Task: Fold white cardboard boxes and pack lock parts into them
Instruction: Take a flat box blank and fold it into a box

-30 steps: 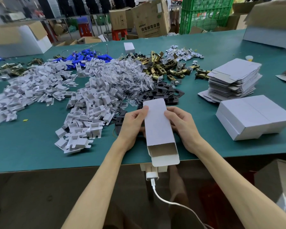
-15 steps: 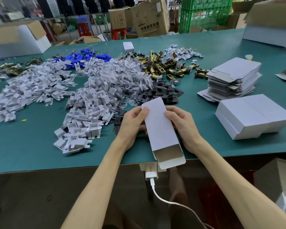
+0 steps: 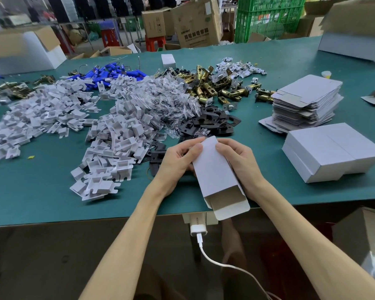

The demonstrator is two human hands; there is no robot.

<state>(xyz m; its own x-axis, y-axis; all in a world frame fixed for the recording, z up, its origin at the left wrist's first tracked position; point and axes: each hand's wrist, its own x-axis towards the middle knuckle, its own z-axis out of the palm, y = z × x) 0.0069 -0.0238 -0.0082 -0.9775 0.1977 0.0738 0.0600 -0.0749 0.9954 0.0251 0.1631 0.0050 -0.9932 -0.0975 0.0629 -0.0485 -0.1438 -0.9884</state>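
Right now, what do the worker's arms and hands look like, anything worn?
The left hand and right hand wear no gloves, rings, watch or wristbands. The left forearm and right forearm are bare, with no sleeves in view.

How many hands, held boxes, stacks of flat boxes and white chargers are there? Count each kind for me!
Hands: 2 (left hand, right hand)
White box held in both hands: 1
Stack of flat boxes: 1
White charger at the table edge: 1
Total: 5
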